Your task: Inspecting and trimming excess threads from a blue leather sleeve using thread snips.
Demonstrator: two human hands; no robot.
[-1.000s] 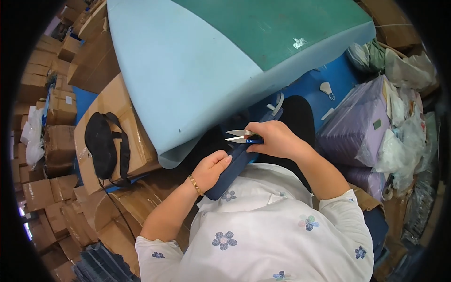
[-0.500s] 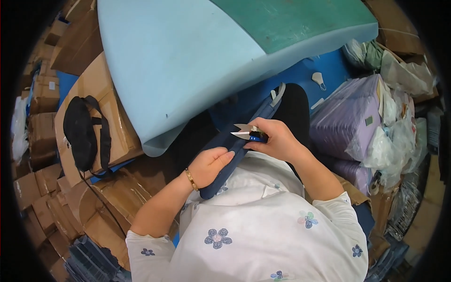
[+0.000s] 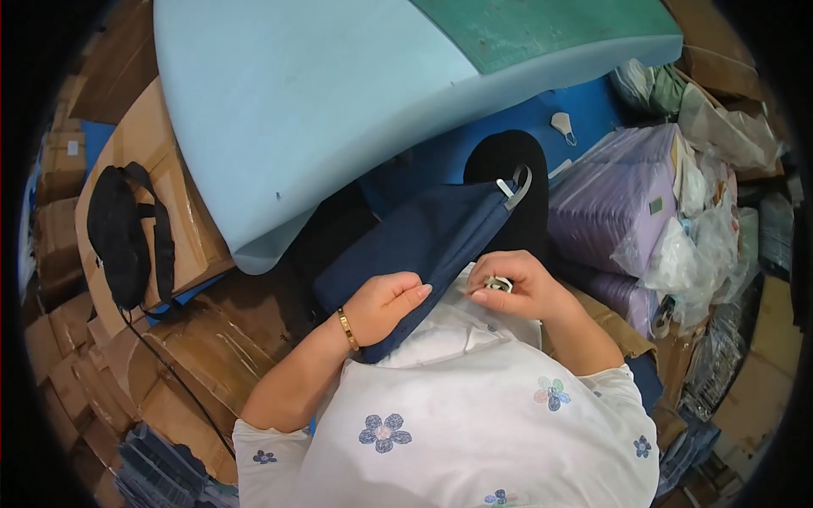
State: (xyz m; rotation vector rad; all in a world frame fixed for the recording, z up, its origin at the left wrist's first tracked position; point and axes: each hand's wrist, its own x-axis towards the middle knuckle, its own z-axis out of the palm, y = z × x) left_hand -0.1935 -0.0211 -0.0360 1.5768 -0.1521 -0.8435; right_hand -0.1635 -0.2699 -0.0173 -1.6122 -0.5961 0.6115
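Observation:
Across my lap lies a navy fabric piece [image 3: 405, 230], flat and pouch-like, with a grey strap loop [image 3: 522, 188] and a small white tab at its far right corner. My left hand [image 3: 385, 306] is closed on its near edge, thumb on top. Just right of the fabric, apart from it, my right hand [image 3: 518, 292] is curled round the thread snips [image 3: 500, 284]. Only the light metal handle end shows between the fingers; the blades are hidden.
A table with a pale blue cover [image 3: 313, 110] and a green mat [image 3: 550, 34] stands ahead. At left, a black padded item with straps [image 3: 118, 233] rests on a cardboard box [image 3: 199, 212]. Plastic-wrapped lilac bundles [image 3: 605, 190] are stacked at right. A white mask [image 3: 562, 125] lies beyond.
The navy fabric has been turned and spread wider, its strap end swinging right. My right hand has drawn down and away from it, and the snips' blades have turned out of sight.

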